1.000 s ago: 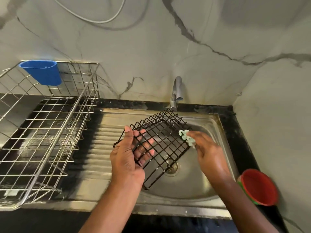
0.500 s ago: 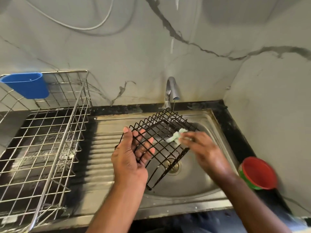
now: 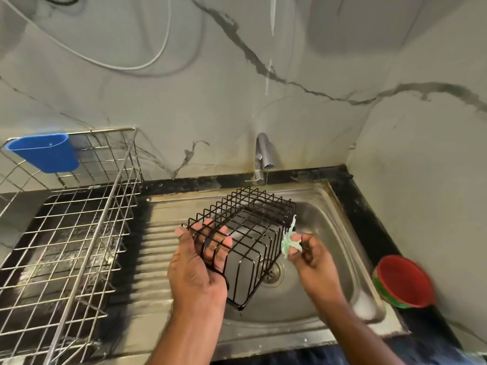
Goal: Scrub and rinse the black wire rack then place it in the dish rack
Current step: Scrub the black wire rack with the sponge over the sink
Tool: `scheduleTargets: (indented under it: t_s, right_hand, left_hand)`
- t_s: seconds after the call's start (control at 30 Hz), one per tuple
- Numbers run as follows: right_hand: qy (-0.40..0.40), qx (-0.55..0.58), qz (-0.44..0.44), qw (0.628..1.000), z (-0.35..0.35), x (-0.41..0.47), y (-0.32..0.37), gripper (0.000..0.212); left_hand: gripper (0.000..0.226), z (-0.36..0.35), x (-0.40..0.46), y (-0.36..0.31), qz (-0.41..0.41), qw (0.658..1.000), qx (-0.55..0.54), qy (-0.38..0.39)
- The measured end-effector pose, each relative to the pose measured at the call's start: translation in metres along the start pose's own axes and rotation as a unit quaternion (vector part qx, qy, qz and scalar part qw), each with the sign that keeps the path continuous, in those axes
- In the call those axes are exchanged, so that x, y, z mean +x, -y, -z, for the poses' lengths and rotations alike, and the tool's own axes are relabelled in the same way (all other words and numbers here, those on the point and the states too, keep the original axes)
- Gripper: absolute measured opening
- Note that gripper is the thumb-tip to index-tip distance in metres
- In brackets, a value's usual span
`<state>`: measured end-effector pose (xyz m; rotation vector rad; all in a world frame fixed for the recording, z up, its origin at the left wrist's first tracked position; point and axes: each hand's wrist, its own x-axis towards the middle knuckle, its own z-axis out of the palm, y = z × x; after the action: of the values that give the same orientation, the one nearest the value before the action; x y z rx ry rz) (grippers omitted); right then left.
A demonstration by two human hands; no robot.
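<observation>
The black wire rack (image 3: pixel 250 233) is held tilted over the steel sink (image 3: pixel 329 233), below the tap. My left hand (image 3: pixel 197 264) grips its left end, with fingers curled through the wires. My right hand (image 3: pixel 313 256) pinches a pale green scrubber (image 3: pixel 290 242) just off the rack's right side. The steel dish rack (image 3: pixel 66 246) stands on the counter to the left, with nothing in its main basket.
A blue plastic holder (image 3: pixel 44 152) hangs on the dish rack's back rim. The tap (image 3: pixel 263 159) rises behind the sink, with a thin trickle of water below its spout. A red bowl (image 3: pixel 403 281) sits on the black counter at the right. The drain (image 3: pixel 271 272) lies under the wire rack.
The wire rack has been turned more level in my left hand. My right hand with the scrubber has slid off its top face to its right side.
</observation>
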<state>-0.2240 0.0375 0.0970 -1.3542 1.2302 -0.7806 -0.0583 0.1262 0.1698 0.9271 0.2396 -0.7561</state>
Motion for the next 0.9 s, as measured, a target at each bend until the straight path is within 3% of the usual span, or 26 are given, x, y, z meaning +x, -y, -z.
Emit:
scheduleTargets:
  t_s: [0.2,0.37,0.5,0.6,0.63,0.7,0.8,0.83,0.9]
  right_hand:
    - [0.028,0.120,-0.039,0.992,0.007,0.010,0.017,0.023]
    - [0.049,-0.092,0.039,0.994,0.010,0.007,0.019,0.034]
    - [0.032,-0.164,0.113,0.979,0.016,0.009,0.017,0.031]
    - [0.018,-0.169,0.116,0.979,0.020,0.013,0.016,0.024]
    - [0.016,-0.175,0.113,0.978,0.021,0.014,0.016,0.022]
    - [0.017,-0.192,0.102,0.976,0.023,0.015,0.015,0.024]
    - [0.003,-0.219,0.120,0.968,0.022,0.013,0.014,0.027]
    - [-0.010,-0.226,0.137,0.964,0.021,0.013,0.014,0.028]
    - [-0.032,-0.231,0.165,0.958,0.019,0.011,0.016,0.029]
  left_hand:
    - [0.032,-0.005,-0.001,0.006,-0.007,1.000,-0.005,0.013]
    - [0.033,-0.010,0.000,0.010,-0.022,0.999,0.025,0.004]
    - [0.031,-0.018,-0.002,0.009,0.001,1.000,0.011,-0.004]
    - [0.022,-0.025,-0.004,0.009,-0.008,0.996,0.089,0.024]
    - [0.022,-0.027,-0.003,0.009,-0.014,0.989,0.142,0.042]
    - [0.042,-0.030,-0.004,0.006,-0.017,0.961,0.261,0.085]
    - [0.077,-0.031,-0.004,-0.001,-0.038,0.876,0.462,0.133]
    - [0.085,-0.030,-0.002,-0.003,-0.051,0.848,0.509,0.136]
    - [0.093,-0.028,0.003,-0.006,-0.054,0.836,0.528,0.137]
